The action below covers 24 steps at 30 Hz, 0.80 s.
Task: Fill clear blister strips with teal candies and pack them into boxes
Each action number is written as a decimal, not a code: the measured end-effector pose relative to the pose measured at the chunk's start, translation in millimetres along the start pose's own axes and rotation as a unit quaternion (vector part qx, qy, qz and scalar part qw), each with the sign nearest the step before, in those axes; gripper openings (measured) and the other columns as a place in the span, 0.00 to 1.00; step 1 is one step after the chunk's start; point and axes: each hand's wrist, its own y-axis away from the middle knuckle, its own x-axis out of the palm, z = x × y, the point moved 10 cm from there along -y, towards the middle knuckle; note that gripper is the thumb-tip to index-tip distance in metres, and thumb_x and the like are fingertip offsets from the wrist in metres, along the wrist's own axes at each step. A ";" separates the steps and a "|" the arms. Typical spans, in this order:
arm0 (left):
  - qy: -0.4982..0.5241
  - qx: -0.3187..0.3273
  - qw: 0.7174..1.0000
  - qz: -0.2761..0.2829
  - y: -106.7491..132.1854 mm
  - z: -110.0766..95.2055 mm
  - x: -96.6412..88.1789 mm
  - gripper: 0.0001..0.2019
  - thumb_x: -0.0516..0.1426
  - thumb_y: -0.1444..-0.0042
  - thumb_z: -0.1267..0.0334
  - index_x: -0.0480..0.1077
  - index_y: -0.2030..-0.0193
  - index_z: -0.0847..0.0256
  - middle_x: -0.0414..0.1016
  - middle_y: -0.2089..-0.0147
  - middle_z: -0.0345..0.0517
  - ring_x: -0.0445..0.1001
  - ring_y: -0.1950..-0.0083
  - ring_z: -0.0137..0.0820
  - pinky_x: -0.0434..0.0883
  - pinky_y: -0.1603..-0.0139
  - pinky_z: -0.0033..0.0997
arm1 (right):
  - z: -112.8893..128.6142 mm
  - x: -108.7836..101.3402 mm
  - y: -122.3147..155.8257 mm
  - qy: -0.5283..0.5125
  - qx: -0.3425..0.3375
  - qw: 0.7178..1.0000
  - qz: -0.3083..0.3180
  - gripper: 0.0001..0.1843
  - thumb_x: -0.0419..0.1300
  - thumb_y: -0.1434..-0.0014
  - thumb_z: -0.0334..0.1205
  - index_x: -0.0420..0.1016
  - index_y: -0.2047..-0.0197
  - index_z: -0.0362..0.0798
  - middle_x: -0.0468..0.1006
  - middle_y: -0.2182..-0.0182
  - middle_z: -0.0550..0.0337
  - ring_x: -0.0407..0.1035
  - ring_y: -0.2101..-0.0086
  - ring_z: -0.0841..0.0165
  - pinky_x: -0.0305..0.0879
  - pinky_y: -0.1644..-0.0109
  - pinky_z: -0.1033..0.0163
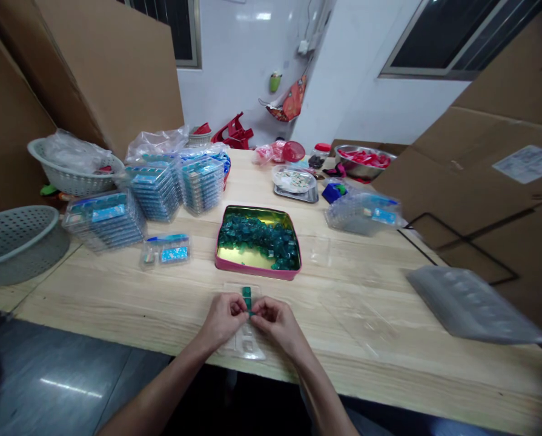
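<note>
On the table in front of me lies a clear plastic blister tray (247, 346), with green translucent pieces (246, 292) sitting in its far compartments. My left hand (225, 316) and my right hand (275, 320) meet over the tray's middle, thumbs and fingers pinched together. A small green piece (251, 313) shows between the fingertips of both hands. Just beyond them, a pink-rimmed tin (258, 272) with a gold inside holds a heap of loose teal-green pieces (252, 233). The nearer compartments of the tray show no green pieces.
One filled clear pack (167, 251) lies left of the tin, before stacks of similar packs (107, 218). Grey baskets (20, 242) stand far left. Clear plastic sheets (356, 315) and a bag of trays (475, 303) lie right. A steel bowl (364, 158) and cardboard (479, 157) stand beyond.
</note>
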 end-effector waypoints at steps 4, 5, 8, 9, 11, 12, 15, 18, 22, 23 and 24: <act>-0.154 0.024 0.987 -0.026 2.4 -7.5 0.4 0.06 0.54 0.56 0.75 0.71 0.74 0.63 0.69 0.78 0.39 0.67 0.74 0.27 0.60 0.72 0.25 | 16.6 3.5 5.4 0.136 -0.058 0.989 -0.023 0.03 0.60 0.52 0.31 0.76 0.72 0.45 0.74 0.73 0.59 0.67 0.71 0.69 0.63 0.66 0.65; -0.187 0.035 0.981 -0.030 3.5 -11.1 0.5 0.07 0.54 0.55 0.75 0.72 0.74 0.63 0.70 0.77 0.40 0.68 0.73 0.28 0.60 0.70 0.26 | 22.5 5.5 7.2 0.167 -0.074 0.983 -0.021 0.05 0.59 0.52 0.30 0.76 0.72 0.45 0.74 0.73 0.58 0.68 0.70 0.68 0.64 0.65 0.64; -0.265 0.069 0.961 -0.036 6.8 -21.9 1.0 0.08 0.53 0.52 0.73 0.73 0.73 0.62 0.73 0.72 0.44 0.70 0.68 0.32 0.61 0.66 0.28 | 38.9 5.5 7.7 0.213 -0.104 0.972 -0.002 0.08 0.57 0.49 0.29 0.78 0.69 0.47 0.76 0.71 0.57 0.69 0.71 0.69 0.64 0.67 0.66; -0.277 0.072 0.958 -0.035 7.5 -23.4 1.0 0.08 0.53 0.51 0.73 0.73 0.73 0.62 0.73 0.71 0.45 0.70 0.67 0.32 0.60 0.65 0.29 | 45.6 0.6 4.4 0.221 -0.113 0.969 -0.002 0.08 0.57 0.48 0.30 0.78 0.68 0.47 0.76 0.71 0.58 0.69 0.72 0.69 0.64 0.68 0.67; -0.281 0.065 0.957 -0.028 7.9 -22.2 0.8 0.07 0.53 0.50 0.73 0.73 0.72 0.62 0.73 0.71 0.45 0.70 0.67 0.32 0.60 0.65 0.28 | 62.2 -18.7 -9.7 0.259 -0.132 0.956 -0.033 0.08 0.56 0.46 0.31 0.77 0.66 0.47 0.77 0.70 0.58 0.70 0.73 0.70 0.64 0.69 0.68; -0.279 0.061 0.958 -0.026 7.9 -20.8 0.3 0.07 0.53 0.50 0.72 0.73 0.72 0.62 0.73 0.71 0.44 0.70 0.67 0.32 0.60 0.65 0.28 | 70.9 -30.9 -20.5 0.299 -0.138 0.942 -0.059 0.08 0.55 0.45 0.31 0.76 0.66 0.47 0.77 0.70 0.58 0.71 0.71 0.69 0.65 0.68 0.68; -0.272 0.064 0.960 -0.030 7.1 -18.3 -0.6 0.07 0.53 0.50 0.73 0.72 0.72 0.63 0.73 0.71 0.44 0.69 0.66 0.31 0.59 0.64 0.28 | 84.3 -55.0 -65.8 0.506 -0.111 0.851 -0.083 0.11 0.53 0.45 0.28 0.76 0.63 0.46 0.79 0.64 0.55 0.72 0.63 0.67 0.64 0.60 0.67; -0.251 0.072 0.965 -0.034 5.7 -15.8 -1.8 0.07 0.53 0.50 0.71 0.72 0.73 0.62 0.72 0.72 0.43 0.68 0.68 0.31 0.59 0.65 0.28 | 79.3 -58.7 -108.6 0.629 -0.073 0.773 -0.032 0.14 0.54 0.49 0.24 0.76 0.62 0.45 0.79 0.63 0.52 0.72 0.60 0.63 0.61 0.59 0.66; -0.210 0.069 0.974 -0.040 4.1 -14.0 -5.7 0.06 0.55 0.50 0.68 0.72 0.75 0.62 0.71 0.75 0.42 0.67 0.71 0.30 0.58 0.68 0.28 | 70.6 -49.1 -129.7 0.657 -0.083 0.749 0.021 0.14 0.55 0.54 0.21 0.75 0.67 0.45 0.79 0.64 0.50 0.71 0.62 0.62 0.57 0.64 0.66; -0.198 0.069 0.977 -0.039 3.9 -14.4 -6.3 0.06 0.55 0.50 0.67 0.72 0.75 0.62 0.70 0.76 0.42 0.67 0.72 0.30 0.58 0.69 0.27 | 68.3 -46.7 -130.0 0.661 -0.088 0.744 0.033 0.13 0.55 0.53 0.22 0.75 0.67 0.45 0.79 0.64 0.50 0.71 0.61 0.62 0.57 0.64 0.66; -0.188 0.069 0.979 -0.037 3.6 -14.7 -6.5 0.06 0.55 0.51 0.67 0.72 0.75 0.63 0.70 0.77 0.42 0.67 0.73 0.30 0.58 0.69 0.27 | 66.3 -44.9 -129.4 0.664 -0.093 0.741 0.043 0.12 0.55 0.52 0.22 0.75 0.67 0.45 0.79 0.63 0.50 0.70 0.61 0.62 0.56 0.64 0.66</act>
